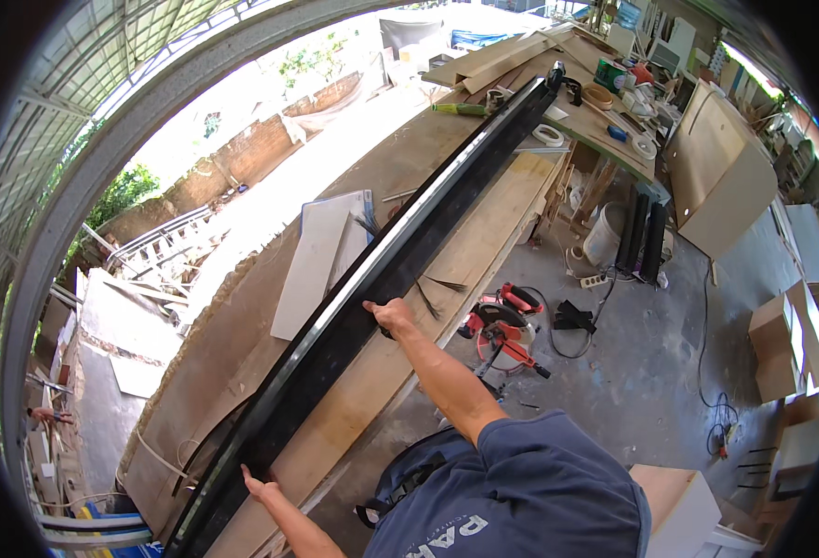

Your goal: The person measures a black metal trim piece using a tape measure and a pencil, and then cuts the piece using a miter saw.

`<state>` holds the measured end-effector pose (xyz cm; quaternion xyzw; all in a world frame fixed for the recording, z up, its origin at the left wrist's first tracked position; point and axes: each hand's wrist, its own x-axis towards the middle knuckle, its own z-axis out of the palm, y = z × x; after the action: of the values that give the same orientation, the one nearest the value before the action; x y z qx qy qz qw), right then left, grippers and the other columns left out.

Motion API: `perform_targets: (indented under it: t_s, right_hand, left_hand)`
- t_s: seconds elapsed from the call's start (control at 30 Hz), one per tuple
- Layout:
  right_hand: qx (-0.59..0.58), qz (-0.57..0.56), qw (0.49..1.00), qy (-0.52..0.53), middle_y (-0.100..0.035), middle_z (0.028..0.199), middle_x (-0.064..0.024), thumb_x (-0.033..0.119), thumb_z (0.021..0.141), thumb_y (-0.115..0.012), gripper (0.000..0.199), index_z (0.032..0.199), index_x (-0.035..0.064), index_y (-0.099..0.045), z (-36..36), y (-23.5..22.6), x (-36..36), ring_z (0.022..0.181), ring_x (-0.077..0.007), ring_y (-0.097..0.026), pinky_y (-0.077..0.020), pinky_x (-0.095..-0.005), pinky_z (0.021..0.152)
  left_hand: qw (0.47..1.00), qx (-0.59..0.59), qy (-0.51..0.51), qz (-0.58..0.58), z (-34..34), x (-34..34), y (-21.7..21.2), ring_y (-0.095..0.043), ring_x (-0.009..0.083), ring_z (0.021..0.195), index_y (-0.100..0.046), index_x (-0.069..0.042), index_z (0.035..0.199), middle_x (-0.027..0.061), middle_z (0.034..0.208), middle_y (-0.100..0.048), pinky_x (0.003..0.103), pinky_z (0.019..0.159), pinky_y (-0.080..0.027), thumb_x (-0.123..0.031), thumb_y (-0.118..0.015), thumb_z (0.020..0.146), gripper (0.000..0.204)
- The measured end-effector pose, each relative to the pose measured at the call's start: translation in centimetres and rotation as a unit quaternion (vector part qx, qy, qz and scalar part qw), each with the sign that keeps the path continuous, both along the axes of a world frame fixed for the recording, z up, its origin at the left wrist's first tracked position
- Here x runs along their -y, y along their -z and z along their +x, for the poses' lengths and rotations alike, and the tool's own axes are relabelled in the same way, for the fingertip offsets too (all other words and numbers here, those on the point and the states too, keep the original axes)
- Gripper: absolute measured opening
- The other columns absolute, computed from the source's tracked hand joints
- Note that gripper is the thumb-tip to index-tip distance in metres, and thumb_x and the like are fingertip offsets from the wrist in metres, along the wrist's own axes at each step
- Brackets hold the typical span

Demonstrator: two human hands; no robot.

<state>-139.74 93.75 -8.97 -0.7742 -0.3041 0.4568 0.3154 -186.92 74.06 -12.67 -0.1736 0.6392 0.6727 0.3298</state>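
Observation:
A long black profile (326,367) with a shiny silver strip along it runs diagonally over the workbench, from the near left to the far right. My right hand (393,318) grips its near edge around the middle, thumb side on top and the other fingers partly hidden. Closer to the profile's near end, my left hand (259,485) holds the same edge with the thumb up; its remaining fingers are hidden below. Beneath the profile lies a pale plywood board (363,395). Two dark bristly tufts (428,302) rest on that wood beside my right hand.
A red mitre saw (504,330) stands on the grey floor to the right, with a cable and black cloth (572,316) nearby. Tape rolls (548,136) and tools crowd the far bench. White panels (321,251) lie beyond the profile. A wooden cabinet (721,172) stands far right.

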Motion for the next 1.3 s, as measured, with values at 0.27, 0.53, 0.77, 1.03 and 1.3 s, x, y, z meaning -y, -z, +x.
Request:
perform_targets:
  t_s: [0.27, 0.53, 0.77, 1.03, 1.3]
  right_hand:
    - [-0.062, -0.022, 0.998, -0.011, -0.068, 0.081, -0.0148, 0.040, 0.075, -0.078, 0.045, 0.082, -0.0040, -0.070, 0.4, -0.2, 0.1, 0.075, -0.0275, -0.067, -0.0509, -0.0397, 0.069]
    - [-0.389, 0.111, 0.914, -0.026, -0.069, 0.088, -0.0083, 0.027, 0.080, -0.069, 0.031, 0.102, 0.0059, -0.064, 3.0, -0.2, 7.5, 0.057, -0.0162, -0.060, -0.0464, -0.0305, 0.046]
    - [-0.443, 0.026, 0.895, -0.049, -0.065, 0.068, -0.0123, 0.052, 0.092, -0.060, 0.045, 0.108, 0.0094, -0.063, 2.8, 0.2, 11.6, 0.048, -0.0183, -0.059, -0.0439, -0.0295, 0.042]
    - [-0.437, 0.009, 0.896, -0.080, -0.067, 0.074, -0.0106, 0.041, 0.094, -0.064, 0.039, 0.089, 0.0030, -0.067, 1.8, -1.9, 16.9, 0.058, -0.0187, -0.065, -0.0513, -0.0315, 0.052]
    - [-0.507, 0.083, 0.838, -0.182, -0.068, 0.101, -0.0049, 0.031, 0.099, -0.056, 0.038, 0.126, 0.0061, -0.065, 0.5, -2.7, 21.4, 0.067, -0.0134, -0.062, -0.0522, -0.0273, 0.062]
  left_hand:
    - [0.995, -0.047, 0.026, 0.079, -1.1, 2.0, -0.4, -0.068, 0.0271, 0.077, -0.066, -0.004, 0.095, 0.0088, 0.094, -0.070, 0.040, 0.061, -0.056, -0.023, -0.069, 0.068, 0.032]
    - [0.965, 0.005, -0.017, 0.263, -1.2, 6.2, -3.7, -0.066, 0.0261, 0.081, -0.059, -0.005, 0.077, 0.0114, 0.083, -0.065, 0.039, 0.078, -0.056, -0.025, -0.065, 0.088, 0.024]
    - [0.928, -0.054, -0.148, 0.337, -4.7, 9.9, -2.8, -0.064, 0.0322, 0.089, -0.061, 0.007, 0.094, 0.0166, 0.088, -0.063, 0.046, 0.089, -0.053, -0.030, -0.054, 0.095, 0.038]
    - [0.921, -0.178, -0.137, 0.319, -5.9, 14.3, -4.0, -0.063, 0.0360, 0.112, -0.060, 0.013, 0.114, 0.0265, 0.118, -0.065, 0.048, 0.108, -0.045, -0.031, -0.049, 0.096, 0.049]
    - [0.895, -0.038, 0.061, 0.441, 10.4, 13.7, -5.8, -0.063, 0.0310, 0.108, -0.055, -0.004, 0.120, 0.0144, 0.115, -0.064, 0.045, 0.096, -0.055, -0.049, -0.053, 0.100, 0.050]
